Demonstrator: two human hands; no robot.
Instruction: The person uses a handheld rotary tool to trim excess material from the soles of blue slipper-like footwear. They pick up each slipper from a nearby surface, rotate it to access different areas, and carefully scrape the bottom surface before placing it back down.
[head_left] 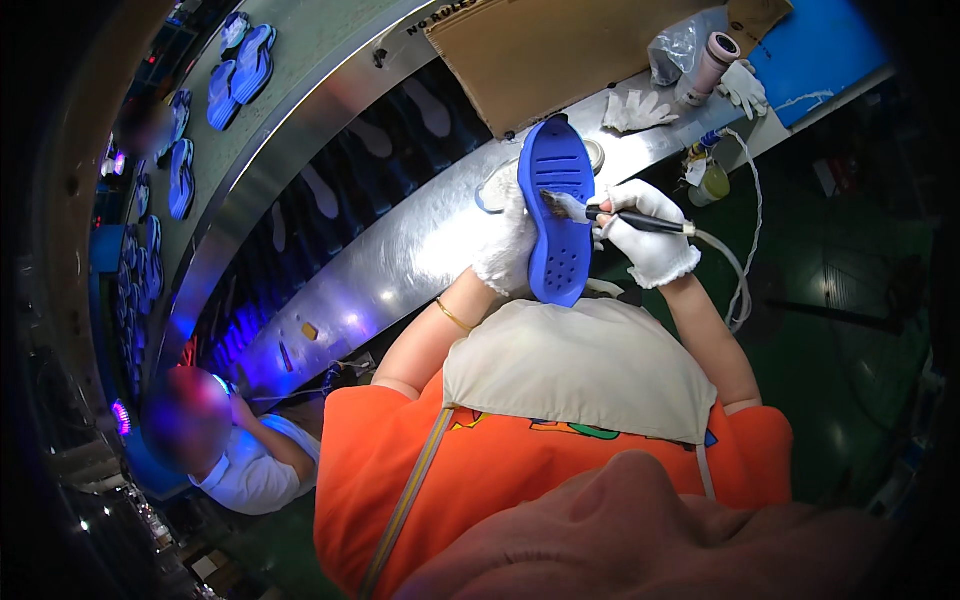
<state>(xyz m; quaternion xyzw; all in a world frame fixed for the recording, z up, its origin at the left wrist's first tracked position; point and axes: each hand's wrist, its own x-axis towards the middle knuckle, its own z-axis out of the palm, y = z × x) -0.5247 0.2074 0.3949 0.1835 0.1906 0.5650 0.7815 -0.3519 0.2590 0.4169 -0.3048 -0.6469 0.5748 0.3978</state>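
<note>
Sole (560, 252): blue, held over desk (420, 245); brush (640, 221) on its middle, work seemingly underway, share done or left unclear
Left hand (507, 245): fingers gripping sole's left edge, tips hidden
Right hand (655, 240): fingers closed round brush, right of sole
Pale piece (491, 191): behind sole, mostly covered

On the shiny metal table (385, 260), one white knitted glove (636, 112) lies near a pink cylindrical bottle (713, 66). Just beside this bottle is a crumpled, transparent plastic bag (672, 52). A large brown cardboard piece (550, 55) is to their left.
</note>
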